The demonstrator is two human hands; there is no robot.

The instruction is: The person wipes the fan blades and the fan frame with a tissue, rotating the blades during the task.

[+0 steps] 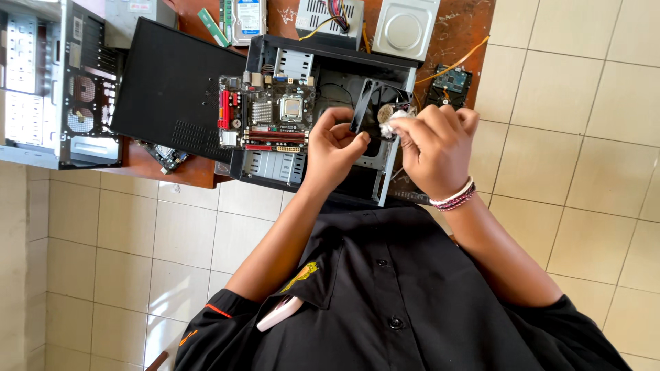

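Note:
My left hand [333, 148] grips the lower edge of a black case fan [377, 103], holding it tilted above an open black computer case [323, 55]. My right hand [436, 148] pinches a small whitish wad [397, 124], a cloth or tissue, against the fan's hub. A motherboard [268, 113] with a bare processor socket and a red slot lies in the case just left of my left hand. Beaded bracelets circle my right wrist.
A black side panel [175, 86] lies left of the case, and a second open tower [58, 82] stands at far left. A power supply [330, 17], an optical drive [405, 24], hard drives [450, 86] and a memory stick [213, 27] rest on the brown table. Tiled floor surrounds it.

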